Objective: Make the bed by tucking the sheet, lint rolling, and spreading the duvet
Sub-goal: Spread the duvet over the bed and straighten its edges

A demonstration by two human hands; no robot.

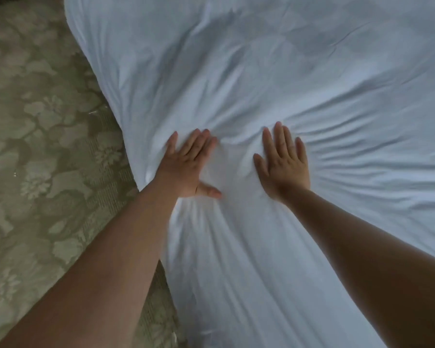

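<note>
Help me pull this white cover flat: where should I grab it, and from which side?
Take the cover at its left edge by the carpet, pinching from the floor side. The creases fan out from the flat left hand and right hand, so slack probably gathers there, and only that edge hangs free.

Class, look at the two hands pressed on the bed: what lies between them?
Only white bedding: a bare, creased strip of it separates the left hand from the right hand, with nothing else lying there. The head view shows this.
</note>
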